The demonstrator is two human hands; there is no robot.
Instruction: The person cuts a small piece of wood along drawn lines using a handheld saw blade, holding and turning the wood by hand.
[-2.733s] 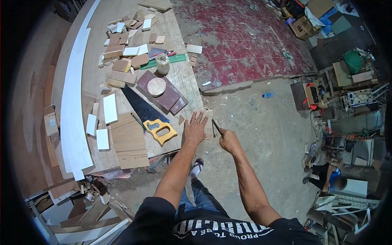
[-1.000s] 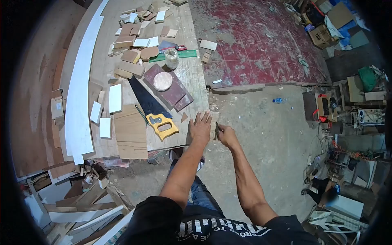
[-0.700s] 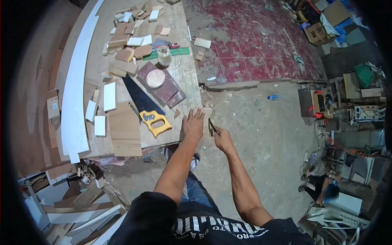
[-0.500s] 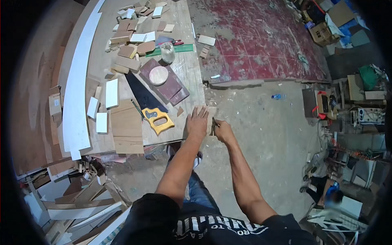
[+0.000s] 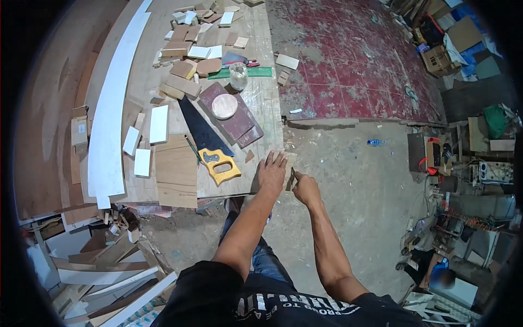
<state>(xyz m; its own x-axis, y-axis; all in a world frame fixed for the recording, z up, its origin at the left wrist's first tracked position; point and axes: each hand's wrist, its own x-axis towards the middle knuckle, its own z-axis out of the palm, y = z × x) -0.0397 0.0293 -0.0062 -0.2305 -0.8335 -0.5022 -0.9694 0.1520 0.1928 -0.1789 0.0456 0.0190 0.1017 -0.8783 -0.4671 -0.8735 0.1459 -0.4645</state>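
My left hand (image 5: 271, 173) lies flat with fingers stretched out, pressing a small piece of wood (image 5: 291, 159) on the near right corner of the workbench. Beside it, my right hand (image 5: 306, 191) is closed around a dark tool with a narrow blade (image 5: 292, 173), which looks like a knife. The blade meets the wood's right edge; its handle is hidden in my fist. Left of my hands lie a handsaw (image 5: 218, 166) with a yellow handle, a pencil (image 5: 192, 146) and a small triangular offcut (image 5: 249, 156).
A round wooden disc (image 5: 224, 106) rests on dark red boards (image 5: 245, 131), with a jar (image 5: 238, 76) and a green ruler (image 5: 261, 72) behind. Wood blocks (image 5: 182, 84) and a long white strip (image 5: 117, 98) cover the bench's left. Scrap wood (image 5: 109, 272) is piled below; a person (image 5: 430, 270) sits at right.
My right hand has shifted slightly towards my body, still gripping the dark tool. My left hand stays on the wood. The whole view has shifted a little with my head.
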